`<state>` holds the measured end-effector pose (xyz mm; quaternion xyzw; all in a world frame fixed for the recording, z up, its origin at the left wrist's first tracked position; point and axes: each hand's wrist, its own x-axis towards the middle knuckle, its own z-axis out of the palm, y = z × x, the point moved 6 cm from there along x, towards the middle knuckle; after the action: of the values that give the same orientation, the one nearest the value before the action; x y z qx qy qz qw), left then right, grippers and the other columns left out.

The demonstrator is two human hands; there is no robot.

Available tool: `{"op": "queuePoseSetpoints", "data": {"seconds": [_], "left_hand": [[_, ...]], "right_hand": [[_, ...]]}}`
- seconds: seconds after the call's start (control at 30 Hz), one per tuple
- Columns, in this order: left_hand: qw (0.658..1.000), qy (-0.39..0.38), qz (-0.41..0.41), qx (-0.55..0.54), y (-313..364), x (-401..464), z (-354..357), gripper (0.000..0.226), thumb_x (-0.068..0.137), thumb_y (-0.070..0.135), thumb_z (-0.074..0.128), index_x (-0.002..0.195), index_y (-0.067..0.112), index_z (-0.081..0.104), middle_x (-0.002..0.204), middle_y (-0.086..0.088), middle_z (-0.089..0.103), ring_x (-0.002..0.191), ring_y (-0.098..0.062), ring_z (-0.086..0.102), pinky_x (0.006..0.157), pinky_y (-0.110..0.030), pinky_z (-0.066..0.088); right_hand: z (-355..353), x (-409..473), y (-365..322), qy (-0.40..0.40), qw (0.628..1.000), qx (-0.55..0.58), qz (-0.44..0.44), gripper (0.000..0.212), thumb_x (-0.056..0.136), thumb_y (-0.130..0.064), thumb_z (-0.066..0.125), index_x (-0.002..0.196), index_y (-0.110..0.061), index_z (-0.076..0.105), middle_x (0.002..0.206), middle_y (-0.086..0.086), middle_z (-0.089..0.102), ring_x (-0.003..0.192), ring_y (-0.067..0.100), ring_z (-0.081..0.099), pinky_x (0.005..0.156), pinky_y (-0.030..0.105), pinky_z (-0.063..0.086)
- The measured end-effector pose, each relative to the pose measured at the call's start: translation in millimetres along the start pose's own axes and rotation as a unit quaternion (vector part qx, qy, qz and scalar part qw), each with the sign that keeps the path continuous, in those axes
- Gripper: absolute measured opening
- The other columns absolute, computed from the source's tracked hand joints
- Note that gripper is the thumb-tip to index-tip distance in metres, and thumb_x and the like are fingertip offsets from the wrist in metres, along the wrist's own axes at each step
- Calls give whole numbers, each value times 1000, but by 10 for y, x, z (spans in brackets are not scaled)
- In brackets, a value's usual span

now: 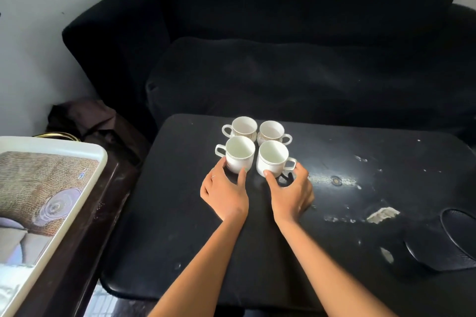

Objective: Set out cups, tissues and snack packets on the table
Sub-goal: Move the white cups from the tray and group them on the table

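Cups: four white ceramic teacups stand upright and empty in a tight two-by-two cluster near the far middle of the black table point(180, 213).
Front pair: near-left cup point(238, 153) with its handle pointing left; near-right cup point(273, 158) with its handle pointing right.
Back pair: far-left cup point(243, 126) and far-right cup point(272, 131), both with a gold pattern on the wall, just beside the front ones.
Left hand point(224, 195): thumb and fingers curl round the lower wall of the near-left cup.
Right hand point(292, 193): thumb presses the near-right cup's wall while the fingers curl round by its handle.
Handling: likely light, rigid, glazed and a little slippery; they would chip if knocked together, so the body or the handle is the place to hold.
Progress: cups appear set out; no tissues or snack packets are visible.
Table surface: dark, glossy, scuffed, with pale chipped patches on the right.
Room: black sofa point(309, 59) behind the table; white printed tray point(51, 188) on a dark side unit at left; black mesh object point(443, 244) at the table's right edge.
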<state>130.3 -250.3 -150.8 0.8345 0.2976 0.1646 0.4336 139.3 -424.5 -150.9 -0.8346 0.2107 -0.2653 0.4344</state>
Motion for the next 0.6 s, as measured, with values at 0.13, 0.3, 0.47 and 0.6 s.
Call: {"op": "queuePoseSetpoints", "data": {"seconds": [0.13,0.3,0.47,0.6], "left_hand": [[1000,8,-6,-6,1,-4,13,45,81,44,68,122,34,52,122,14,58,129,-10,39,108,-28,18],[1000,19,-9,-8,-2,-2,31,43,80,47,68,118,35,54,119,14,59,127,-8,39,108,-28,18],[1000,28,-2,-6,8,-9,36,43,80,50,66,119,36,54,118,16,59,127,-7,40,107,-27,18],[1000,28,5,5,0,-7,46,44,81,53,64,120,35,54,119,16,59,127,-7,40,108,-28,19]], "right_hand": [[39,38,-6,1,1000,-11,0,62,62,-41,81,116,-23,55,109,-4,66,110,22,54,92,32,28],[31,25,-11,4,999,-32,1,66,64,-45,79,121,-23,53,115,-5,65,115,21,52,99,42,30],[38,24,-19,-10,999,-41,10,67,67,-48,75,124,-25,51,117,-7,63,118,19,50,102,41,27],[43,28,-12,-11,999,-48,9,68,68,-50,74,126,-25,49,119,-6,63,118,19,49,103,41,27]]}}
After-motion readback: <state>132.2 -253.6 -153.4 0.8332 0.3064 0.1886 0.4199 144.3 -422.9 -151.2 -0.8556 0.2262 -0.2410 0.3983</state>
